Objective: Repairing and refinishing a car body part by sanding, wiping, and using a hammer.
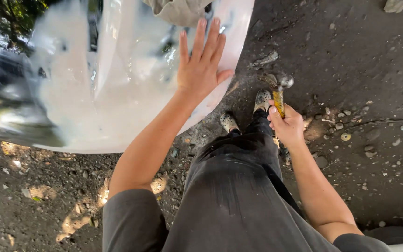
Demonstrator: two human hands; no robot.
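My left hand lies flat, fingers spread, on a glossy white curved car body panel that fills the upper left. My right hand is closed around the yellow-brown handle of a small hammer, whose shiny metal head points away from me, just right of the panel's edge. The hammer head hangs over the ground and does not touch the panel. Below are my dark trousers and two speckled shoes.
The ground is dark packed dirt strewn with pebbles, dry leaves and scraps. A pale stone lies at the top right. The panel mirrors trees and a piece of cloth at its top edge.
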